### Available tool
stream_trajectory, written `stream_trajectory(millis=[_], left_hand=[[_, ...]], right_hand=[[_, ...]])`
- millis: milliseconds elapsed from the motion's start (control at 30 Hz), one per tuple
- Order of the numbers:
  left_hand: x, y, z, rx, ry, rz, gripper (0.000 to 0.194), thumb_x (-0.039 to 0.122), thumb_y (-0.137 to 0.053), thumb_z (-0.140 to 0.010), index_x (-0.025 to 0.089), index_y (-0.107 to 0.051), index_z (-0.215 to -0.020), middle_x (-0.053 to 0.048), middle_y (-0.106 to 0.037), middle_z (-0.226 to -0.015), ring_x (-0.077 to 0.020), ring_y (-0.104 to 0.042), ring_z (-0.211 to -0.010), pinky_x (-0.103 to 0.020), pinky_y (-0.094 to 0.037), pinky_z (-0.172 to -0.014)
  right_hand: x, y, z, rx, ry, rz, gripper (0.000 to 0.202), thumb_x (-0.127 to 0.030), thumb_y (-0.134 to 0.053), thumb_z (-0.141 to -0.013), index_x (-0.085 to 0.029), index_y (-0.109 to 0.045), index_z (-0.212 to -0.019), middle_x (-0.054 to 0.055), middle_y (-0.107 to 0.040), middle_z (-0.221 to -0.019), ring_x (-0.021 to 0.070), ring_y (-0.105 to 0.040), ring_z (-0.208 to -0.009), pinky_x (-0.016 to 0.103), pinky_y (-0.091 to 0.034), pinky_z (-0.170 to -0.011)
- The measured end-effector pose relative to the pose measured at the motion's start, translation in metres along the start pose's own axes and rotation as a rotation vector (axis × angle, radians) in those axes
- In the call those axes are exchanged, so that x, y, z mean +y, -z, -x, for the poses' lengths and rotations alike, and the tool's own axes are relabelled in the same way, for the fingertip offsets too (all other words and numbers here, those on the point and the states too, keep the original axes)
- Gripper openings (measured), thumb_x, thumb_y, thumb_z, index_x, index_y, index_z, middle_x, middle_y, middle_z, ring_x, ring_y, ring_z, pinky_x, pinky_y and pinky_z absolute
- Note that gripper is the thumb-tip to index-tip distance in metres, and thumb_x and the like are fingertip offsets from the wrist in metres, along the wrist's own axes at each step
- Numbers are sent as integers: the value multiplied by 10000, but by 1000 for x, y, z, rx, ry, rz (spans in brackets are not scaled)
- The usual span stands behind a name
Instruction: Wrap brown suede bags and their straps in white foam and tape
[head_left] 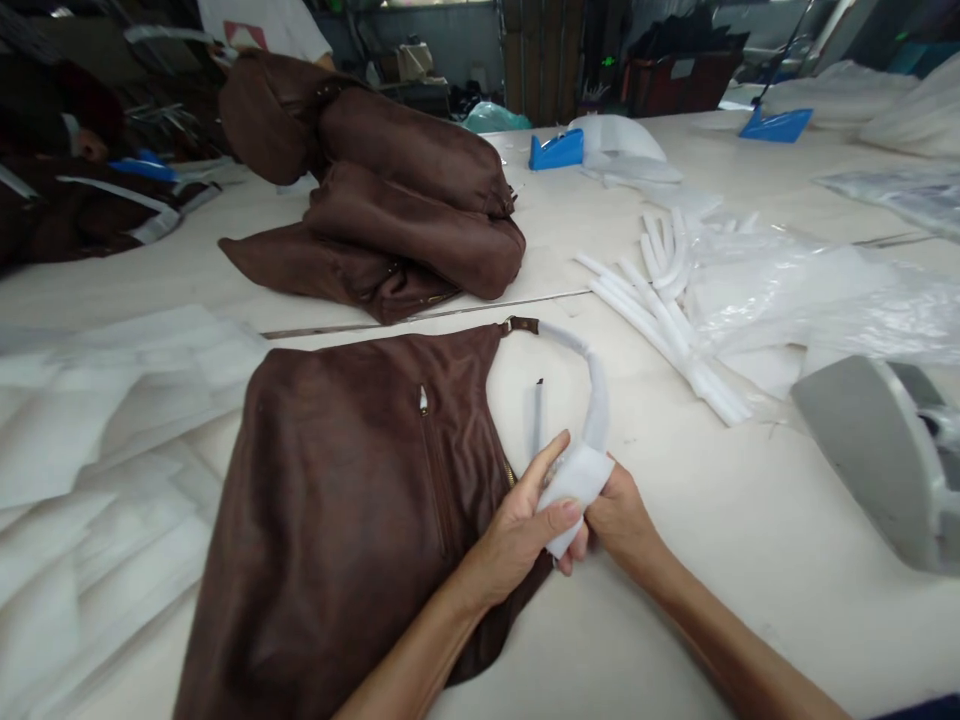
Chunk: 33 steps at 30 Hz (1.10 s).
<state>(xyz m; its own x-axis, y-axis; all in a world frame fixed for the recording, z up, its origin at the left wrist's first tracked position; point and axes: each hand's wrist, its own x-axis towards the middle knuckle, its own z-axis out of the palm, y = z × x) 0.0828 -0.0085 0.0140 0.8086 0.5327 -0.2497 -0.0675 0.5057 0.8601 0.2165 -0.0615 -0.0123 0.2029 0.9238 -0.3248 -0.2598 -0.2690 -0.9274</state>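
A brown leather handbag [352, 470] lies flat on the table in front of me. Its strap [598, 400] curves out to the right, wrapped in white foam up to the metal ring. At the strap's lower end, my left hand [529, 515] grips a piece of white foam sheet [581, 478], thumb pressed on top. My right hand [622, 505] is closed around the same place from the right, its fingertips mostly hidden behind the foam. A narrow translucent strip [537, 420] stands up just beyond my left fingers.
More brown bags [405, 180] are piled behind. White foam sheets [112, 450] spread at left. Foam tubes [667, 320] and clear plastic [825, 290] lie at right, near a grey tape dispenser [870, 450]. Blue dispensers [556, 150] stand farther back. Another person [277, 25] is at the far side.
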Motion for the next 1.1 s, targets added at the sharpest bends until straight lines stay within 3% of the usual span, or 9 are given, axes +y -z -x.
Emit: stream_trajectory(millis=[100,300,433,600,733,867,933,1000,1100], left_hand=[[-2,-2,-1,4,-12,25,1011,446,-669,-878,204,27,-1570,10,-614,-634,-109,-503,-504,-185,-428,-465],[-5,-2,-2,16,-51,9,1043,421,-690,-868,204,53,-1567,20,-608,-640,-107,-521,-503,-177,-438,-452],[-7,-3,-3,38,-91,-9,1056,408,-709,-854,210,42,-1569,21,-603,-697,-99,-533,-520,-174,-443,-456],[-13,-5,-5,105,-141,-108,990,330,-694,-849,283,-19,-1572,-14,-595,-918,-66,-527,-524,-180,-449,-448],[-17,-7,-5,129,-150,-313,1062,161,-656,-774,362,30,-1559,-78,-550,-1236,-52,-566,-543,-202,-492,-487],[-18,-12,0,194,-194,-640,1046,109,-600,-750,313,15,-1571,-87,-600,-1279,-136,-660,-691,-286,-548,-688],[-9,-16,11,222,-187,-813,999,149,-609,-771,262,-31,-1579,-125,-589,-1334,-230,-677,-930,-363,-526,-864],[10,-20,28,151,-139,-1001,930,216,-642,-790,250,-144,-1575,-143,-535,-1413,-300,-592,-1174,-415,-449,-1014],[56,-18,50,31,-96,-1313,680,288,-634,-829,288,-425,-1476,-92,-569,-1378,-301,-512,-1284,-421,-375,-1103]], right_hand=[[-7,-2,3,-60,-10,-29,180,-312,-590,-803,-203,-599,-661,-29,-535,-391,151,-524,-369,249,-381,-409],[-27,12,12,-305,-93,-177,307,-336,-607,-819,-177,-665,-1075,-17,-615,-517,203,-639,-538,308,-481,-570],[-30,18,17,-394,-83,-326,440,-381,-637,-752,-131,-665,-1113,41,-655,-641,235,-653,-657,351,-502,-655],[-18,5,14,-257,-21,-260,390,-417,-753,-744,-130,-687,-999,-26,-542,-500,150,-540,-442,275,-464,-476],[-6,-9,11,-51,-24,-297,374,-432,-793,-662,-143,-677,-868,-1,-602,-560,120,-463,-361,242,-375,-317],[1,-18,9,95,38,-340,288,-373,-803,-607,-163,-658,-741,-15,-579,-531,121,-462,-390,229,-345,-321],[1,-18,11,103,91,-397,280,-345,-822,-607,-161,-678,-761,8,-641,-623,144,-549,-517,248,-457,-456],[-1,-11,16,24,106,-428,319,-377,-831,-647,-157,-701,-839,43,-696,-757,183,-618,-685,290,-524,-641],[-5,12,33,-148,40,-323,432,-534,-755,-745,-145,-709,-925,94,-712,-870,243,-652,-837,363,-531,-782]])
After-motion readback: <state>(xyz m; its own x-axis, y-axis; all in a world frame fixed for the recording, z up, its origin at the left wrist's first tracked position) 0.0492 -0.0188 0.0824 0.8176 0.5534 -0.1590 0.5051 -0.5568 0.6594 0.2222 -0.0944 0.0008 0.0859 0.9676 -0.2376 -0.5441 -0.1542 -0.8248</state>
